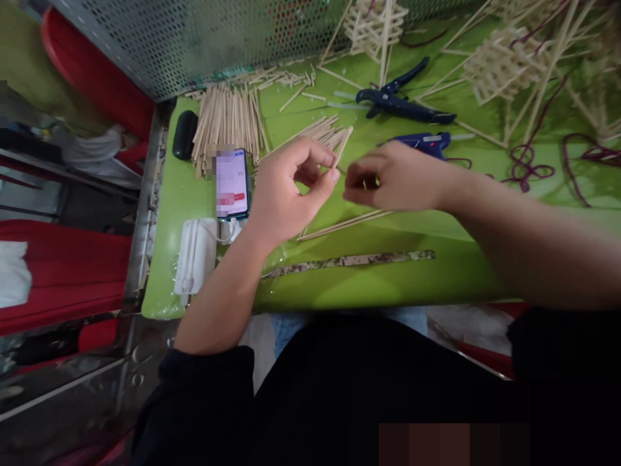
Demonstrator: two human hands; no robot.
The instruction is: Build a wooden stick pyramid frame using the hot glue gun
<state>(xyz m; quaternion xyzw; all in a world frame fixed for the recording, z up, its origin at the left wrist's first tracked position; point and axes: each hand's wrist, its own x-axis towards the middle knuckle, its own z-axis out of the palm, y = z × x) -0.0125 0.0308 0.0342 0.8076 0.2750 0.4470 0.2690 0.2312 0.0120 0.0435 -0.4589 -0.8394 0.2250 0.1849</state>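
Note:
My left hand (286, 188) pinches thin wooden sticks (343, 147) between thumb and fingers; they meet at a point just above the fingertips. Close by on the right, my right hand (392, 178) has its fingers curled together, a little blurred, and what they hold is hidden. Below both hands, two joined sticks (344, 225) lie on the green table (466, 265). A blue glue gun (427, 142) rests just behind my right hand, and dark blue cutters (402, 102) lie beyond it. More loose sticks (315, 133) are behind my left hand.
A big bundle of sticks (228, 123), a black case (185, 134), a phone (231, 184) and a white power bank (196, 255) are at the left. Stick lattice structures (509, 61) and purple cord (528, 165) occupy the right. A patterned strip (354, 260) lies in front; a perforated metal panel (218, 39) stands behind.

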